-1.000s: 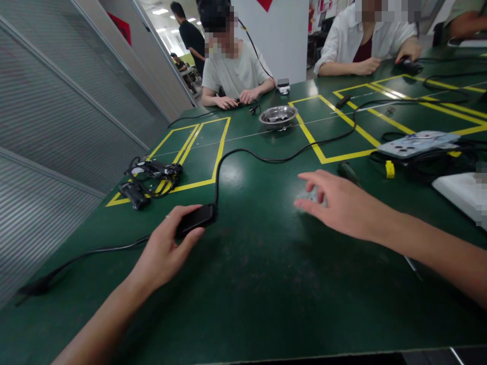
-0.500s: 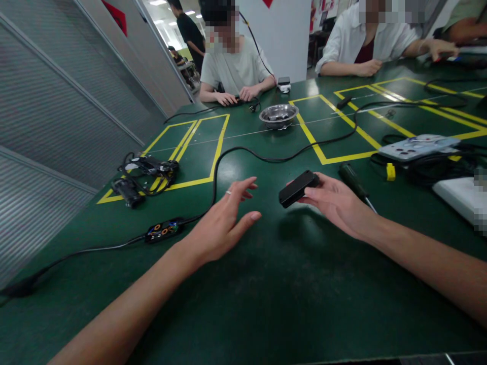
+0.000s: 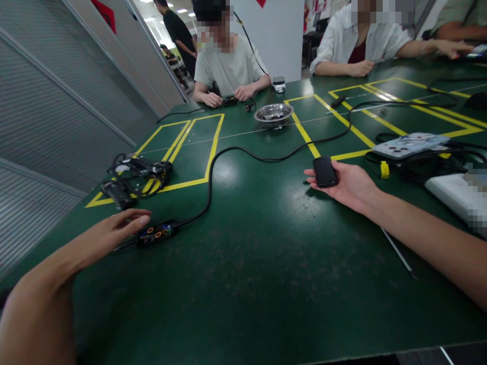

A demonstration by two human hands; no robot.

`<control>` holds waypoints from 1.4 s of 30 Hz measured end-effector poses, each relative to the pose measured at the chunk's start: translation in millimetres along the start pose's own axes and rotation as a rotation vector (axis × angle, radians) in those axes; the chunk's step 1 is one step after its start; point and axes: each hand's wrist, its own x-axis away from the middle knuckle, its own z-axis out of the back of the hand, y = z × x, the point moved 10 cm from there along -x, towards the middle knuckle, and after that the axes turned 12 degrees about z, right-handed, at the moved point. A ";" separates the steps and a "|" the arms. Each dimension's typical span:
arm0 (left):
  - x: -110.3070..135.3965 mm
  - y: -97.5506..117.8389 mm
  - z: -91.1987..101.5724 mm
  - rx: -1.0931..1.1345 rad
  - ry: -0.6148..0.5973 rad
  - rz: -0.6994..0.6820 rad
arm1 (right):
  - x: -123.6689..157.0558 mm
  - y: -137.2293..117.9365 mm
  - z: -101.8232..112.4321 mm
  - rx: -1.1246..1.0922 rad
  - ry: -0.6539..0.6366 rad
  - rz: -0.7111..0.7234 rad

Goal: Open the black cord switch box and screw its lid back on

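A flat black plastic cover (image 3: 325, 172) lies across the palm and fingers of my right hand (image 3: 344, 185), the thumb beside its edge. My left hand (image 3: 122, 228) is at the left with fingers stretched out and nothing in them. Its fingertips are right by an open black inline box (image 3: 158, 233) with copper coils and small parts showing; whether they touch it I cannot tell. The box sits on a black cable (image 3: 210, 187) that curves away over the table. Under my right forearm a screwdriver's shaft (image 3: 397, 252) sticks out, its handle hidden.
A bundle of black cables (image 3: 142, 172) lies at the left. Beyond stands a metal bowl (image 3: 274, 116) with small dark parts. At the right are a phone (image 3: 411, 145), a yellow piece (image 3: 384, 169) and a white object (image 3: 452, 195). Two people sit across the green table (image 3: 243, 289).
My left hand has moved left and down to the open box. My right hand has shifted slightly right, turning palm up with the black cover flatter in it, over the screwdriver's handle.
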 end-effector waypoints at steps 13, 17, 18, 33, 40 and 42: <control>17.0 14.4 -26.9 0.128 -0.250 -0.161 | -10.1 -18.9 9.5 0.420 -0.094 0.246; 22.4 30.8 -19.0 0.125 -0.229 -0.214 | -4.1 -31.6 -0.2 0.660 -0.141 0.398; 22.9 33.4 -17.4 0.122 -0.224 -0.210 | -2.1 -35.1 -4.3 0.736 -0.161 0.445; 39.3 44.1 43.5 0.167 0.420 -0.033 | 84.2 -28.6 -141.6 1.499 -0.714 1.026; 43.2 46.1 48.2 0.199 0.534 -0.040 | 146.0 52.1 -297.2 1.412 -1.078 1.233; 44.1 47.0 48.8 0.199 0.546 -0.046 | 142.8 71.1 -334.5 1.407 -1.095 1.247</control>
